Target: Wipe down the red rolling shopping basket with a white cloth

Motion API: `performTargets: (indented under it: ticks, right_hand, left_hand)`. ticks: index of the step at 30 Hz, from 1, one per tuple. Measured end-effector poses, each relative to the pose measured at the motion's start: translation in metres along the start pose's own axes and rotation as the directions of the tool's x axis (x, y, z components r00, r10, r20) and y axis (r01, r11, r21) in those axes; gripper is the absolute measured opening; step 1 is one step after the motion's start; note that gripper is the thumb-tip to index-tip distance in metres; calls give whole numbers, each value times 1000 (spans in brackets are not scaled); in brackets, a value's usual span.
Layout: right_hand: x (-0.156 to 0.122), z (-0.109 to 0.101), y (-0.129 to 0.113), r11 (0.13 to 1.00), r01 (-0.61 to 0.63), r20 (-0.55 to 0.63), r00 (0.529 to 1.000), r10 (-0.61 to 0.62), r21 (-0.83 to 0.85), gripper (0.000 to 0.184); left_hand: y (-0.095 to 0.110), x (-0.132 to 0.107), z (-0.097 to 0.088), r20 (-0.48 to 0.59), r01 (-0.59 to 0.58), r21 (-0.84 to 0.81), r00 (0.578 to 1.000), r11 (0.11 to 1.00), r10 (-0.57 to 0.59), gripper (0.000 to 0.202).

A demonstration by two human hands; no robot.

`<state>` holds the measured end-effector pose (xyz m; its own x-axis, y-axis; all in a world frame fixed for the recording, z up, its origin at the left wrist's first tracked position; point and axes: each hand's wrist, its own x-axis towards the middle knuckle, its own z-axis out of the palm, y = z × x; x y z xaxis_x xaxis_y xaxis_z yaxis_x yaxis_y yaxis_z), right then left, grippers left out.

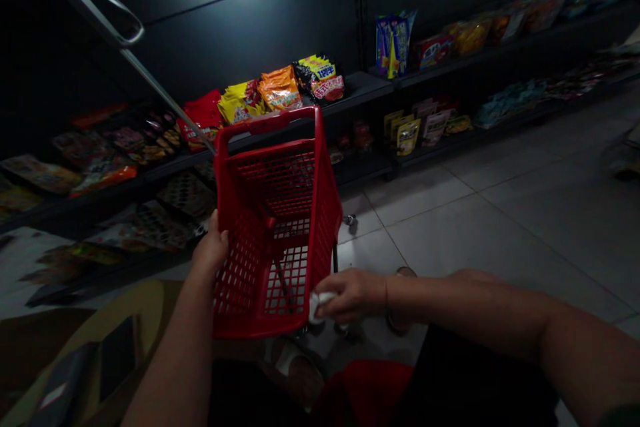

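By the shelf (367, 85), a red cart (317, 213) is standing; the left hand (211, 252) is gripping its left wall, fingers partly hidden; the right hand (349, 295) is pinching a white wad (319, 307). Uneven pressing could start it rolling.

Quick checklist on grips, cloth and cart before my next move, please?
1. Left grip against the red basket's left side: ok.
2. Right grip holding the white cloth: ok.
3. Cloth at the basket's near right corner: ok.
4. Visible caster locked: cannot tell, too small and dim.
5. Two dark flat devices resting on the yellowish surface: ok.
6. Lighting for fine inspection: not ok, scene is dim.
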<state>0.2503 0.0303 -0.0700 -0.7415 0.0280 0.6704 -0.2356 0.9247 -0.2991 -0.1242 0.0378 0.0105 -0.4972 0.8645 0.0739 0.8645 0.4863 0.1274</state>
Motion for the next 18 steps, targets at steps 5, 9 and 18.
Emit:
performTargets:
  ticks: [5,9,18]
  right_hand:
    - [10,-25,30,994,-24,135,990,38,-106,22]
    - [14,-60,90,926,-320,-53,947,316,-201,26]
    - [43,-86,156,700,-714,-489,605,628,15,41]
  left_hand:
    - [-9,-7,0,-24,-48,-85,999,995,46,70]
    - [-16,-11,3,-22,-87,-151,996,985,85,71]
    - [-6,-31,-2,4,-28,-190,1000,981,30,72]
